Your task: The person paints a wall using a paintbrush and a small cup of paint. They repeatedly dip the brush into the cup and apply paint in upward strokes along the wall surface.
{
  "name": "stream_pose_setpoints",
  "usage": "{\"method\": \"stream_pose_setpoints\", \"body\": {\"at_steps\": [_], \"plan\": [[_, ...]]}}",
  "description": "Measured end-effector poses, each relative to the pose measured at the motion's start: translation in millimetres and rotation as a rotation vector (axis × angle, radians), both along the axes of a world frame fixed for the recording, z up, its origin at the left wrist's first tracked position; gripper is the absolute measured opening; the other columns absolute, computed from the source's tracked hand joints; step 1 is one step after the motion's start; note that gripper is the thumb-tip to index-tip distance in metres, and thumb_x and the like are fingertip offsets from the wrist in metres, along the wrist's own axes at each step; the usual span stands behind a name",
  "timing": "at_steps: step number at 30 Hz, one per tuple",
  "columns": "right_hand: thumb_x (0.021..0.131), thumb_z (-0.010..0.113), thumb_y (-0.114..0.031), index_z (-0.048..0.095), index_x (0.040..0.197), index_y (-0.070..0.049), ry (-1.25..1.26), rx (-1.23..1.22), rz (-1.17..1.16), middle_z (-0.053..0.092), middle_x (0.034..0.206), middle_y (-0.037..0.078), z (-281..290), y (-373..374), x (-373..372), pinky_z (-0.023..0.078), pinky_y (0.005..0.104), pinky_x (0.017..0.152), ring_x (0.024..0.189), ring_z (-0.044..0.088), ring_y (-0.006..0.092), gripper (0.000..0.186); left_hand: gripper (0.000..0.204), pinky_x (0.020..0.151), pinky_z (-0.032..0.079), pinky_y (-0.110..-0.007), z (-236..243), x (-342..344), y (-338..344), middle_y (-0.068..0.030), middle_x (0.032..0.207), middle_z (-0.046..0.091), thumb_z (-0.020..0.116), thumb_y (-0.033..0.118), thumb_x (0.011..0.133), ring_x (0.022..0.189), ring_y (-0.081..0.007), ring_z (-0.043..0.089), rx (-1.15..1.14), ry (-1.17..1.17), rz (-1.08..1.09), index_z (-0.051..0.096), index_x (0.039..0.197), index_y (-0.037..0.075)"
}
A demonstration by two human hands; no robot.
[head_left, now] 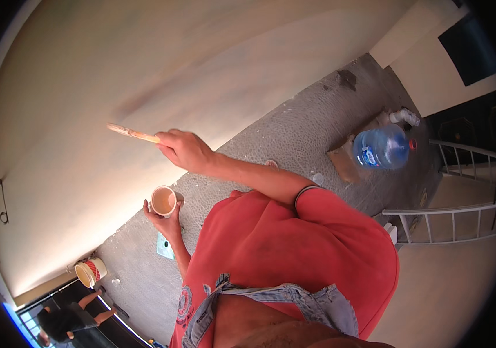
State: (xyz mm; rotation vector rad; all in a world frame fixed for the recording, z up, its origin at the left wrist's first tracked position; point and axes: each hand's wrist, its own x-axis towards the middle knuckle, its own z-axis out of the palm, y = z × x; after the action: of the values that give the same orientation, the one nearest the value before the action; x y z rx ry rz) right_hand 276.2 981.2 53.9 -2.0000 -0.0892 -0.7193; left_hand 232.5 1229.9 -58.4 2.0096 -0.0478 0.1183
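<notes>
My right hand [187,152] is raised in front of the pale wall [85,87], its fingers closed round the handle of a paintbrush [132,133]. Toward the left points the brush's tip, close to the wall; whether it touches cannot be told. Lower down, my left hand [165,223] is wrapped round a light-coloured cup [154,201], held with its mouth facing up. Something pale orange-brown shows inside the cup. A darker brownish streak [143,104] runs across the wall above the brush.
On the grey textured floor [271,139] lies a large clear-blue water bottle [381,147] beside a cardboard piece [344,159]. Metal ladder-like railings [445,226] stand at right. At lower left are a white bucket [90,272] and another person [68,319].
</notes>
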Motion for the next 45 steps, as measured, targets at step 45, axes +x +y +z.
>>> {"method": "stream_pose_setpoints", "body": {"at_steps": [45], "plan": [[0.096, 0.065, -0.035, 0.073, 0.103, -0.006, -0.137, -0.532, -1.362, 0.070, 0.082, 0.023, 127, -749, -135, 0.054, 0.0479, 0.068, 0.078, 0.068, 0.0434, 0.030, 0.115, 0.110, 0.044, -0.044, -3, -12, -205, -0.0212, 0.141, 0.051, 0.097, 0.017, 0.065, 0.131, -0.0326, 0.054, -0.075, 0.022, -0.147, 0.025, 0.154, 0.005]]}}
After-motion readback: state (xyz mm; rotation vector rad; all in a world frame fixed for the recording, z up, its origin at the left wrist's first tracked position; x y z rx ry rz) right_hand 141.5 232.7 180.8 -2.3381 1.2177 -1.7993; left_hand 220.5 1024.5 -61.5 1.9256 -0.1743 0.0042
